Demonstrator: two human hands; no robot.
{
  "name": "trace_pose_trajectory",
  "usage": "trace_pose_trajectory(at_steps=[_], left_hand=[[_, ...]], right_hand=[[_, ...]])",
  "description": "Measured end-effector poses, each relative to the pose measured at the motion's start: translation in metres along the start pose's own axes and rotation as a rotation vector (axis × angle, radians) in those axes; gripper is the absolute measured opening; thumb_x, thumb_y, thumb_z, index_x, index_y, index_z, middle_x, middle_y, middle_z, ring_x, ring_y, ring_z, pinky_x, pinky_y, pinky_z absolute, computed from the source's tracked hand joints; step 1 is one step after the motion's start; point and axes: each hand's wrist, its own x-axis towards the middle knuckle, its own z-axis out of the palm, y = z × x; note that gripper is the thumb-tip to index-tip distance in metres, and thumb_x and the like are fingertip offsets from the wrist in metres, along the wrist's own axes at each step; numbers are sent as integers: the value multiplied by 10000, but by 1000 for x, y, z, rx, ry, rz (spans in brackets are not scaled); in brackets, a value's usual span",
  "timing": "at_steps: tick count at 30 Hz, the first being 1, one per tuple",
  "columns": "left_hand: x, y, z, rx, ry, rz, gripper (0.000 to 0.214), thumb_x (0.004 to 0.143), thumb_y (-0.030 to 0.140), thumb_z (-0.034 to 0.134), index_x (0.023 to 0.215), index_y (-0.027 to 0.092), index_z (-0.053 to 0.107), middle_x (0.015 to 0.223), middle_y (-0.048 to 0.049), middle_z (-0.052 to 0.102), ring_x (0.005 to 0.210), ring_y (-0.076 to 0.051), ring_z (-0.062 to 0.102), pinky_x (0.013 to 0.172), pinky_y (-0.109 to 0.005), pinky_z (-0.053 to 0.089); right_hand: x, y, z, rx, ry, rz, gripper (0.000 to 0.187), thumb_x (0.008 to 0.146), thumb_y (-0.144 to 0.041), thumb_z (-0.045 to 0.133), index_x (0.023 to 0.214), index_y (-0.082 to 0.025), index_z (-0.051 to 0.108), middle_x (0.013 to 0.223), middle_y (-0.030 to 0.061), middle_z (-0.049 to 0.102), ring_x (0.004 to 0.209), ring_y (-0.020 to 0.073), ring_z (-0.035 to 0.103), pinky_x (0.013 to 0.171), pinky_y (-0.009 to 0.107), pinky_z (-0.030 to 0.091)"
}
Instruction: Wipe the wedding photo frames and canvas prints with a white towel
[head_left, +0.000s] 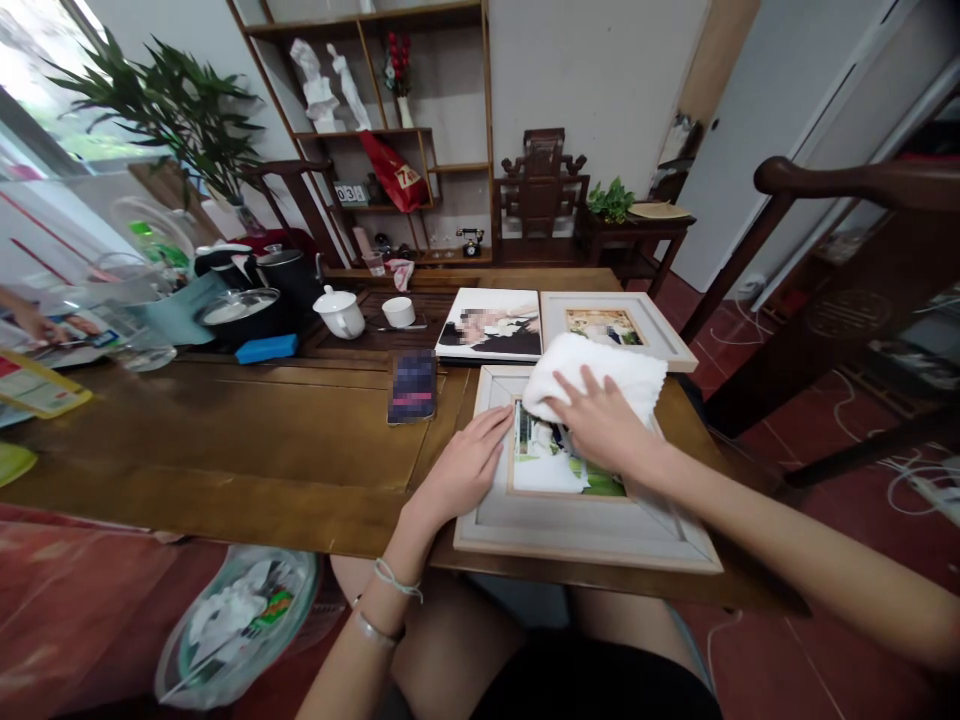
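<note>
A pale framed photo (pixel 577 525) lies flat on the wooden table (pixel 247 440) right in front of me. My left hand (pixel 461 470) rests flat on the frame's left side, fingers stretched out and together. My right hand (pixel 600 420) presses a white cloth (pixel 600 378) onto the glass near the frame's top, fingers spread over the cloth. A second framed photo (pixel 619 328) and a frameless photo print (pixel 491 325) lie just behind. A phone (pixel 412 385) lies to the left of the frame.
A white teapot (pixel 341 312), a cup (pixel 397 312), dark pots (pixel 244 315) and a blue sponge (pixel 266 348) stand at the back left. A bin with a plastic bag (pixel 240 620) sits on the floor. A dark wooden chair (pixel 847 300) is at the right. Another person's hand (pixel 34 322) shows far left.
</note>
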Motion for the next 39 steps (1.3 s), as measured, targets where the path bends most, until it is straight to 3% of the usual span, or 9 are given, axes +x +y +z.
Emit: trace_pose_trajectory(at_steps=[5,10,15,21,24,28,33,37,39], left_hand=[[0,0,-1,-38,-20,7,456,973,220,307,1422,193,382,1503,-83,370,1397,-214,313,1153,-447,308],[0,-3,-2,-42,-29,15,467,973,254,333,1438,216,354,1514,-78,359,1402,-225,312,1153,-464,301],[0,-4,1,-22,-10,7,464,974,230,311,1435,198,361,1507,-75,371,1399,-212,319,1158,-452,303],[0,-3,2,-10,17,25,487,944,148,316,1423,203,385,1501,-76,381,1395,-217,329,1156,-462,313],[-1,-3,1,-12,-1,22,536,909,90,318,1431,198,372,1510,-82,363,1404,-222,310,1156,-472,310],[-1,-3,0,-8,-10,9,565,890,66,316,1439,193,356,1516,-81,350,1408,-224,299,1158,-481,302],[-1,-4,2,-15,6,34,557,897,73,318,1437,204,359,1510,-77,362,1402,-216,312,1153,-469,317],[0,-4,2,-20,15,31,531,910,87,307,1427,188,373,1504,-90,369,1398,-217,318,1156,-466,314],[0,-3,2,-19,11,29,518,917,97,305,1424,178,377,1501,-95,373,1398,-216,316,1161,-463,305]], right_hand=[[-28,-68,-25,26,-107,-112,464,835,-140,511,1295,-154,571,1414,254,425,1201,480,474,849,598,467],[-82,-104,-37,148,145,-373,302,892,-244,494,1105,-175,696,1299,222,561,1124,419,562,842,593,479],[-109,-93,-32,181,362,-369,196,832,-317,600,859,-204,758,1251,148,619,1039,378,616,791,506,519],[-129,-29,-32,101,257,-170,259,618,-129,620,816,-236,749,1099,113,704,919,324,663,690,428,534],[-114,9,-23,55,163,-118,317,616,-54,537,783,-241,733,1156,63,687,1046,293,624,831,449,503],[-68,33,0,-29,50,-3,455,716,-37,480,1088,-191,693,1377,113,525,1250,330,476,958,502,413],[-26,8,10,-16,-18,20,552,753,-64,509,1290,-173,575,1493,160,353,1325,432,333,991,605,329],[-50,-37,-10,111,-38,-171,473,793,-150,539,1262,-188,598,1477,182,370,1284,446,389,940,597,397],[-73,-56,-27,212,7,-351,397,800,-226,564,1189,-224,646,1424,179,450,1220,440,467,870,578,455]])
